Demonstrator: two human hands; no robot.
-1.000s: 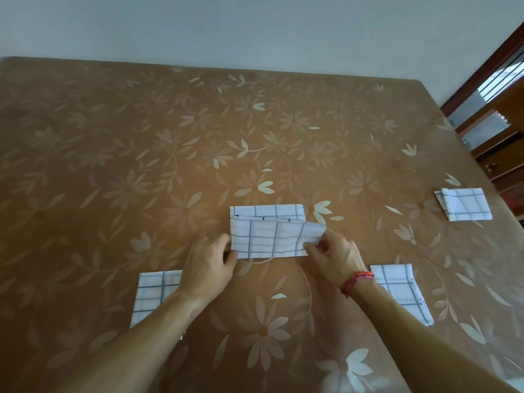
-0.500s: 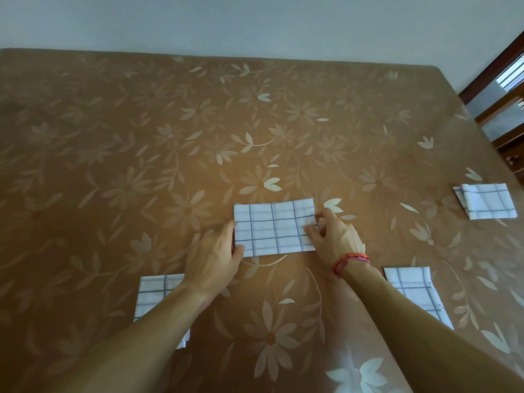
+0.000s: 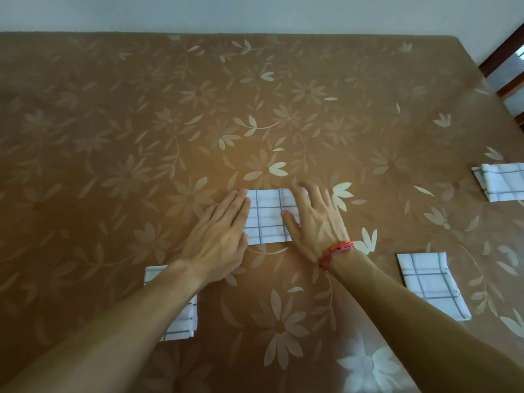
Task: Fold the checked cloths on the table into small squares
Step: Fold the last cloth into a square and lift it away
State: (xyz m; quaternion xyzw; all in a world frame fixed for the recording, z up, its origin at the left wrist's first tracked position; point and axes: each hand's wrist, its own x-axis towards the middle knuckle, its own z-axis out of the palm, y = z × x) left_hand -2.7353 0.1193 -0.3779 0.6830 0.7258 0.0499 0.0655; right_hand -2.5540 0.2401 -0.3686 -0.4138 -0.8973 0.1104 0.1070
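Four checked cloths lie on one table point(image 3: 141, 137); counted from the middle outward they are the middle cloth point(image 3: 266, 219), the near-left cloth point(image 3: 184, 321), the near-right cloth point(image 3: 428, 282) and the far-right cloth point(image 3: 502, 181); the middle one is partly covered by fingers, the near-left one is partly hidden under a forearm, and the far-right one is cut by the edge of the view, so their full outlines cannot be told. Two hands show, the left hand point(image 3: 218, 236) and the right hand point(image 3: 317, 219); two bare forearms lead to them; one red wristband point(image 3: 336, 251) circles the right wrist.
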